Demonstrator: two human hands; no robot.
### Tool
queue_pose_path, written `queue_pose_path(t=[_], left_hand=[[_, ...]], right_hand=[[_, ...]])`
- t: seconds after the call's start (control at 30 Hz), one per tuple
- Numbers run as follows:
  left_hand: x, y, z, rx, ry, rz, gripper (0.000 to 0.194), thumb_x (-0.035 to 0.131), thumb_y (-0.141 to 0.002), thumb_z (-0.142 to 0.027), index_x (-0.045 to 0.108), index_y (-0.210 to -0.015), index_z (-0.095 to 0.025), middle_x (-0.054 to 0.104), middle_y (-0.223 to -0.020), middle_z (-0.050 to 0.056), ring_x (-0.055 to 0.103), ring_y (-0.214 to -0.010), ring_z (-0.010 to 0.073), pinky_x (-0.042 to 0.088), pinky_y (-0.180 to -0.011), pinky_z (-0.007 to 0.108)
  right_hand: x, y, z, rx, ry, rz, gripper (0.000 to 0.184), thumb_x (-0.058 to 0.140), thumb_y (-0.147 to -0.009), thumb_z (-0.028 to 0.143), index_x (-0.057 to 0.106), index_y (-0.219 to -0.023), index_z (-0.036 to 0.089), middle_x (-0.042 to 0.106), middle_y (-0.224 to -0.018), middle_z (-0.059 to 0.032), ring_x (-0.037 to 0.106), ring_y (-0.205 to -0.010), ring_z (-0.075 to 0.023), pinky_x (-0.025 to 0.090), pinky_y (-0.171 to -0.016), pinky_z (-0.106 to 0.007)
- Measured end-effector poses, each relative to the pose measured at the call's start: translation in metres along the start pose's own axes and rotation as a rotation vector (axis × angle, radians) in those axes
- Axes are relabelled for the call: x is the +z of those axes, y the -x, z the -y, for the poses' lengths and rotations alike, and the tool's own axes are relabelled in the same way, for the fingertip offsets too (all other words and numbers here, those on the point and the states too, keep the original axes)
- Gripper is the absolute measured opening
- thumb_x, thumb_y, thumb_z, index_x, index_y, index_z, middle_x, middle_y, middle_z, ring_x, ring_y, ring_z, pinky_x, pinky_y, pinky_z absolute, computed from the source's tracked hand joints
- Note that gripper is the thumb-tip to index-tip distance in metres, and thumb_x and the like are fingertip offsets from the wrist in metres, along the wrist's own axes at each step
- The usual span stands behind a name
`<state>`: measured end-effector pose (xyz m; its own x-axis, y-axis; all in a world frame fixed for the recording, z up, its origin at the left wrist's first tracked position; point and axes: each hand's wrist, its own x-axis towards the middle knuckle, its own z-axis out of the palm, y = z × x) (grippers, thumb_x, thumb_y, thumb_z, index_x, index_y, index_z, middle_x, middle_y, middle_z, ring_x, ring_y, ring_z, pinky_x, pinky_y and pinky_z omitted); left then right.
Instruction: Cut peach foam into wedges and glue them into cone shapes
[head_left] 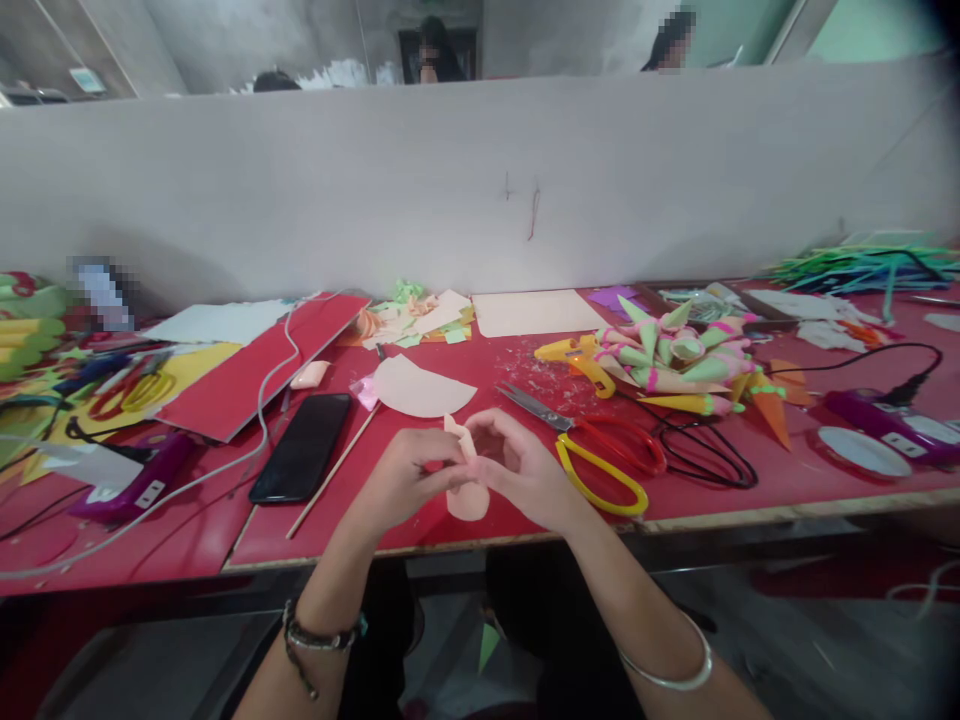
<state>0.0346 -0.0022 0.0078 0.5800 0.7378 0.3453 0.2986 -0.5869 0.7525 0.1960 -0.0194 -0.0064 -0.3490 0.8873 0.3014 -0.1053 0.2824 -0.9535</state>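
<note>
Between my two hands is a piece of cream paper (466, 502), curled into a small roll or cone above the red table's front edge. My left hand (416, 475) pinches it from the left, and my right hand (521, 470) closes on it from the right, fingertips meeting. Fingers hide the paper's middle. Just beyond my hands lies a flat cream paper semicircle (424, 386). Scissors (600, 445) with red and yellow handles rest right of my right hand. To the left are a thin wooden stick (334, 470) and a black phone (301, 447).
A yellow glue gun (577, 362) lies by a cluster of pink-edged paper cones (675, 345). Purple power strips (139, 485) sit at both sides, with cords across the table. A red board (262, 365) and paper scraps (412, 315) lie farther back, before a pale partition (375, 190).
</note>
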Motion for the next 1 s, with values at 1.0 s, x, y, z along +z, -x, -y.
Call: queue_pose_path(t=[1.0], left_hand=[[0.014,-0.006,-0.003,-0.217,-0.224,-0.451,0.031,0.028,-0.089,-0.032,0.043,-0.066,-0.018,0.045,-0.059,-0.002,0.044,-0.056,0.0108,0.033,-0.052,0.022]], right_hand=[[-0.001,0.001,-0.003,-0.112,0.326,-0.483,0.023,0.04,-0.085,0.034,0.048,-0.071,0.019,0.045,-0.063,0.002,0.043,-0.059,-0.0119,0.035,-0.052,-0.022]])
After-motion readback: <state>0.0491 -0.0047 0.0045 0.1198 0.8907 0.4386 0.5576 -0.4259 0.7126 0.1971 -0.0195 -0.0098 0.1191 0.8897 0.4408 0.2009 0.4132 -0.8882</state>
